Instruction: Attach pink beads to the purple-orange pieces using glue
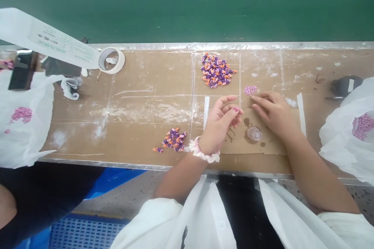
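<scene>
While my left hand [219, 124] curls loosely, pinching something too small to make out, my right hand [273, 112] lies flat and open, fingertips touching the pink bead pile [250, 90]; I judge it best to draw one bead out gently without scattering the rest

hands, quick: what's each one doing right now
Left hand: fingers curled, anything held cannot be told.
Right hand: open, flat, fingertips by the small pink pile.

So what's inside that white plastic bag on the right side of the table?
Through the thin white bag shows a cluster of small pink-purple pieces, blurred by the plastic. What kind they are, and whether more lie deeper in the folds, cannot be seen.
</scene>
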A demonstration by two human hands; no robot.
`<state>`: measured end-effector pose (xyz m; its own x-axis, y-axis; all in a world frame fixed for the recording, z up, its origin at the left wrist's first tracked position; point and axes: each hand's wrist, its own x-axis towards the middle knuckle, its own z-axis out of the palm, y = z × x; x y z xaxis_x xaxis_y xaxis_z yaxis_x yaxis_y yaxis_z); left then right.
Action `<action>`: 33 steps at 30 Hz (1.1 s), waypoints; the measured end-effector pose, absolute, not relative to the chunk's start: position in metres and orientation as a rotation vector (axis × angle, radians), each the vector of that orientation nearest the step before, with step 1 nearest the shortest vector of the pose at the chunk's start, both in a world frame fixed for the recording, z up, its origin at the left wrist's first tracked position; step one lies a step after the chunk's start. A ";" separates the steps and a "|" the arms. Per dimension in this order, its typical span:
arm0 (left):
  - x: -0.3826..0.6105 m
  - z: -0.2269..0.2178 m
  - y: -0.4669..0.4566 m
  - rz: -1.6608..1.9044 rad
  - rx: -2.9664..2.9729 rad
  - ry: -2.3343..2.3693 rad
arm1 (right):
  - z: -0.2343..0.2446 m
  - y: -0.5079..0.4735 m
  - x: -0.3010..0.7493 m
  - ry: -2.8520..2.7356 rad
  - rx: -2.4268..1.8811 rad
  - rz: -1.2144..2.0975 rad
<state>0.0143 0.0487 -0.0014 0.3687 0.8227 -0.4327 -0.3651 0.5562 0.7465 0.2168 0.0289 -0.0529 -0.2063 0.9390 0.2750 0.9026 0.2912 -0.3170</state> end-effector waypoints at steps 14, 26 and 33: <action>0.019 -0.007 0.044 0.818 0.724 0.877 | -0.053 0.029 0.215 -2.140 -1.725 0.077; 0.024 -0.004 0.038 0.780 0.809 0.864 | -0.059 0.041 0.207 -1.969 -1.905 0.132; 0.040 -0.007 0.032 0.673 0.805 0.862 | -0.020 0.013 0.206 -1.529 -1.354 0.794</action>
